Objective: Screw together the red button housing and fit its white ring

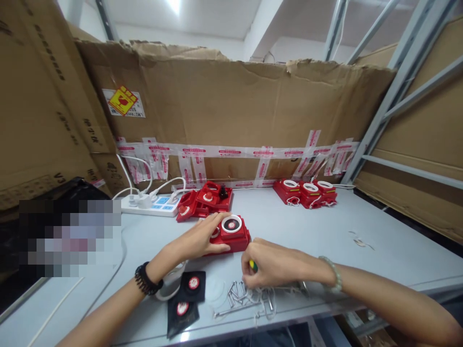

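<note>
My left hand (197, 234) lies over the left side of a red toy-camera-like body (237, 241) with a white ring and a dark round centre, fingers closed around it. To its right my right hand (265, 265) is a fist around a yellow-and-green handle (253, 265), perhaps a screwdriver's; most of it is hidden. Below that fist are several silver screws (237, 293) and a thin metal rod (235, 311). Two black squares (193, 285) with round red-and-white stickers overlap near my left wrist, beside a white ring (170, 289).
Behind my left hand are red casing parts (208, 200) and a white power strip (162, 206) with plugs and cables. Three finished-looking red bodies (306, 193) stand at the back right. Thin string (359, 241) lies on the right. Tall cardboard (231, 106) walls the back; grey shelf posts (390, 101) rise right.
</note>
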`<state>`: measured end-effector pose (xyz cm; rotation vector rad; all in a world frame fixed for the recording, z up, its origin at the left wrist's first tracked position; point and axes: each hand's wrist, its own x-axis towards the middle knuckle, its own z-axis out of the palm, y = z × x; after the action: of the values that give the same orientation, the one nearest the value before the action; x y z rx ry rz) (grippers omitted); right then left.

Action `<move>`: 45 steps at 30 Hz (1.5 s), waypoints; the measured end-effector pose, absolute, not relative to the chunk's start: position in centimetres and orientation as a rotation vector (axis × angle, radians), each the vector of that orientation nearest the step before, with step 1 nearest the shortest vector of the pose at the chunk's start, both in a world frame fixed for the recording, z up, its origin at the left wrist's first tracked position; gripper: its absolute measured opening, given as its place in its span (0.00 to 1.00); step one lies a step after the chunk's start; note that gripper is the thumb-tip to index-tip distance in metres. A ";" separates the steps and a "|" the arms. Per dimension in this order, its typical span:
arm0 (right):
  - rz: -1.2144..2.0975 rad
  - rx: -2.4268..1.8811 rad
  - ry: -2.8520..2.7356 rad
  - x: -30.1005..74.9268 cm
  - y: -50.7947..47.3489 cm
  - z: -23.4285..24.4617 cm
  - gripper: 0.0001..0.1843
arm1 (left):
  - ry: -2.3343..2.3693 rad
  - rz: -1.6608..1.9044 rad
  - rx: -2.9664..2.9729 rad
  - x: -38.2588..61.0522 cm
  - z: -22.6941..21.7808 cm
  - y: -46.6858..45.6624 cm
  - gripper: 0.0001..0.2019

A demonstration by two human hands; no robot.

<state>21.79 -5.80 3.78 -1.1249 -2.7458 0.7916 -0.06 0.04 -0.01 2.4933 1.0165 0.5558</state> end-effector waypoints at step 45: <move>0.712 -0.651 -1.539 19.7 -2.2 6.7 0.18 | 0.878 0.601 2.717 0.5 -0.5 0.4 0.37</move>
<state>19.70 -2.16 6.67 -0.6509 -1.5394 0.7122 0.48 0.38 -0.53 2.7166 0.8779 0.6012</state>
